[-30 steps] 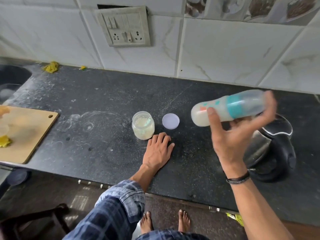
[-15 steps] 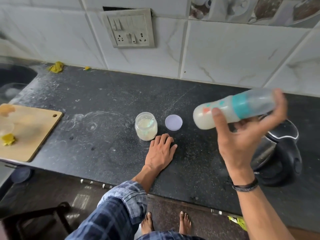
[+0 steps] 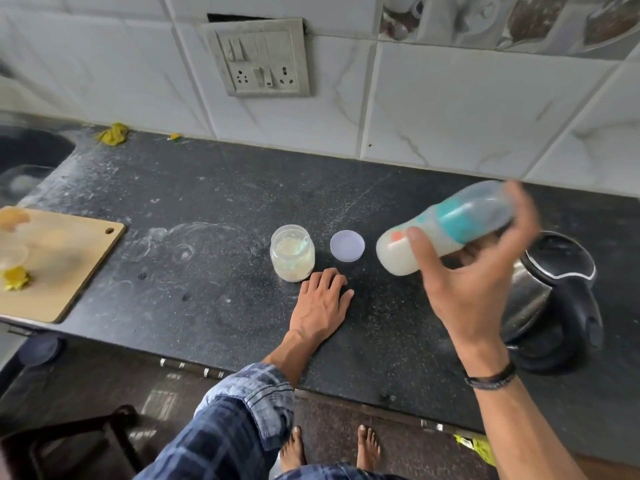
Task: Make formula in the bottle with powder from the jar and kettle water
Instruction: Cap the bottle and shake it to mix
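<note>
The bottle [image 3: 450, 220] is being held tilted above the counter [image 3: 207, 188] in the right grip [image 3: 474, 289]; the left grip [image 3: 320, 303], released, is being rested flat beside the jar [image 3: 292, 252].

Home kitchen, black stone counter [image 3: 214, 209], tiled wall [image 3: 450, 109], kettle [image 3: 554, 292]

a wooden cutting board [image 3: 65, 268] bearing yellow scraps [image 3: 15, 279] lies at the left edge of the black tabletop [image 3: 214, 202]; sink [image 3: 33, 150] far left; switch-and-socket plate [image 3: 259, 58] on the tiled wall, upper centre.
</note>
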